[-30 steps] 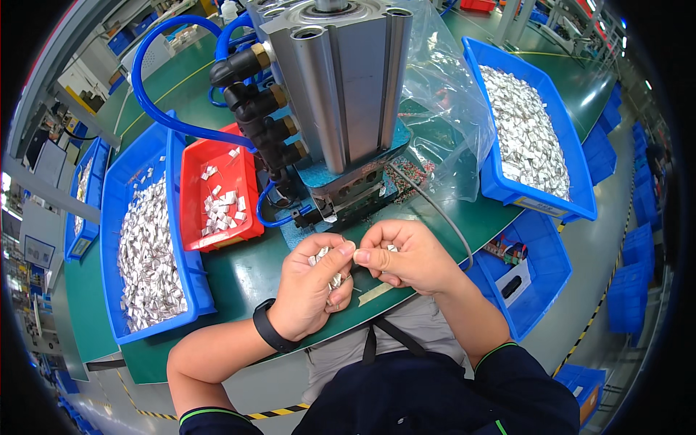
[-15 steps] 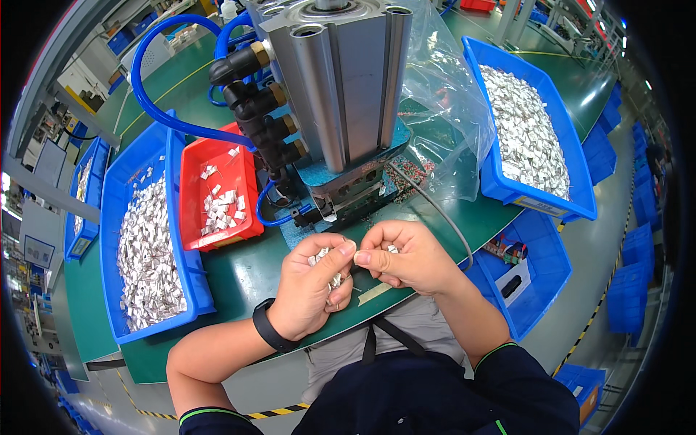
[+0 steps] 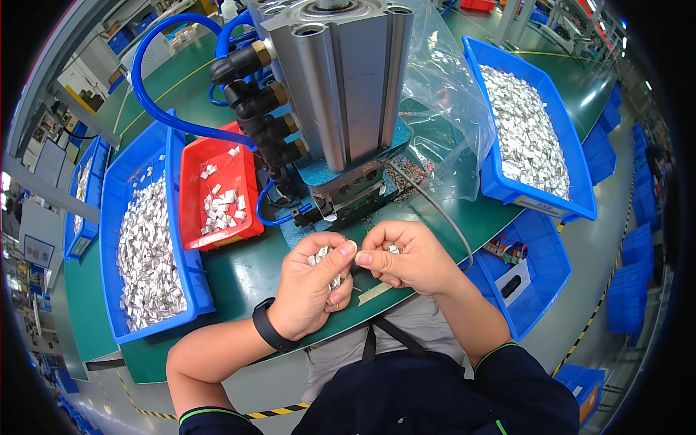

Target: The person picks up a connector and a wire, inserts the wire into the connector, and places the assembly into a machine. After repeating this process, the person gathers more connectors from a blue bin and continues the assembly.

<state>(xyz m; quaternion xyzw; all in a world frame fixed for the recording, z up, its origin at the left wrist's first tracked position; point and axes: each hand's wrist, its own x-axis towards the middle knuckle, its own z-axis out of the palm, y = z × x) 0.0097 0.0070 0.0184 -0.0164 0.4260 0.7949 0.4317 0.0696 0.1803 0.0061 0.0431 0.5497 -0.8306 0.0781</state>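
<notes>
Several small white block-shaped parts with wire leads (image 3: 334, 281) lie cupped in my left hand (image 3: 308, 279), its fingers curled around them. The thumb and forefinger of that hand are pinched close to those of my right hand (image 3: 409, 259). A similar white part (image 3: 393, 249) shows inside the curled fingers of my right hand. Whatever sits between the fingertips is too small to make out. Both hands hover above the green table's front edge, just before a pneumatic press (image 3: 341, 94) with a grey cylinder and a blue base.
A blue bin (image 3: 206, 286) heaped with white parts and a red tray (image 3: 250, 228) holding some stand at left. Another full blue bin (image 3: 580, 206) is at right, above a lower blue bin (image 3: 540, 297). Blue air hoses (image 3: 156, 109), a grey cable (image 3: 442, 217) and a clear bag (image 3: 453, 123) surround the press.
Hardly anything differs. The fingertips of my two hands have drawn very slightly apart.
</notes>
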